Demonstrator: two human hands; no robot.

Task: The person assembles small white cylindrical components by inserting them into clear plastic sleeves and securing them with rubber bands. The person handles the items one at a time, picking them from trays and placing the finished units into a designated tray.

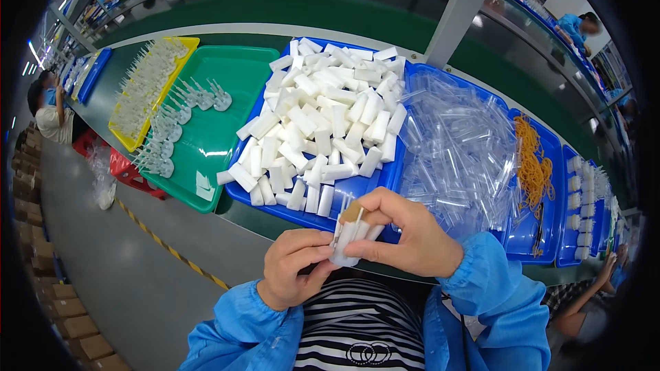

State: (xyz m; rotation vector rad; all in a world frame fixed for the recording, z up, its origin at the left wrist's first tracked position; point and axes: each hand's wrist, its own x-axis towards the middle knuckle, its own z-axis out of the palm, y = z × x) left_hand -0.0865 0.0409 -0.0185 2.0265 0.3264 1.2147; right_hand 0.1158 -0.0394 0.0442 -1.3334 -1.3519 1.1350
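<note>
Just in front of my body, both hands hold a small white pronged plastic part (346,250). White pieces stand in it, thin clear prongs rise from its top, and a flat brown piece (354,212) lies against it. My left hand (297,264) pinches its lower left side between thumb and fingers. From the right, my right hand (405,232) grips the other side, its thumb across the front and its fingers behind. The fingers hide part of it. Right behind the hands is a blue tray (244,200) heaped with short white foam-like blocks (323,120).
Left of it, a green tray (237,69) carries several white pronged parts (165,137); a yellow tray (143,129) beyond holds more. To the right are clear plastic tubes (457,151), orange rubber bands (531,161) with dark scissors-like tool, and further trays. A metal post (462,10) stands behind.
</note>
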